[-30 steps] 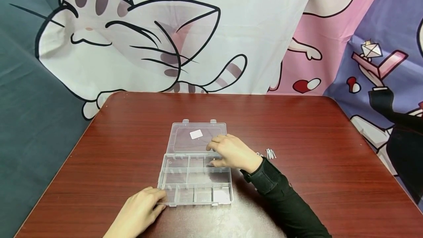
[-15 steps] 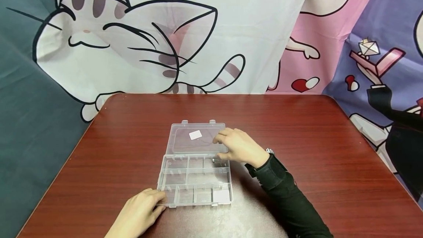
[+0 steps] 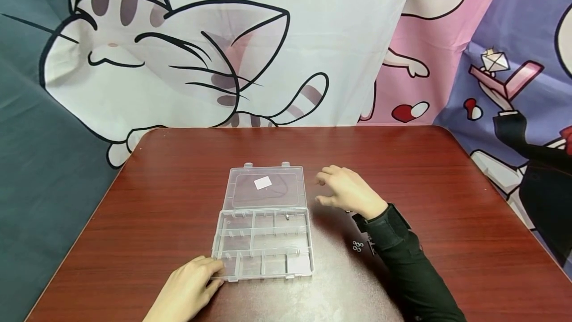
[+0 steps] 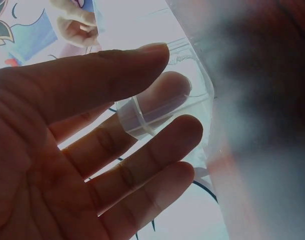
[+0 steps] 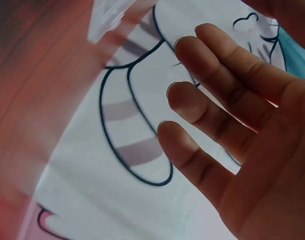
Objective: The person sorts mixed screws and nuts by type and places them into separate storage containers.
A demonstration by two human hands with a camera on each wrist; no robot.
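A clear plastic compartment box (image 3: 266, 229) lies with its lid (image 3: 279, 195) folded back on the table. At its near left corner, my left hand (image 3: 191, 282) holds the box between thumb and fingers; one finger shows through the plastic in the left wrist view. A small shiny metal piece (image 3: 287, 216) sits in the back right compartment. Right of the lid, my right hand (image 3: 350, 190) hovers over the table with relaxed, spread fingers and nothing in them. Several small metal rings (image 3: 357, 246) lie beside the right sleeve, which hides part of the table there.
The brown wooden table (image 3: 178, 188) runs back to a cartoon-printed cloth (image 3: 348, 39). A white label (image 3: 262, 183) is stuck on the lid.
My right hand has moved right, away from the box's back right compartment, where the small metal piece now shows. Its forearm uncovers the rings and covers the screws. The left hand keeps its place.
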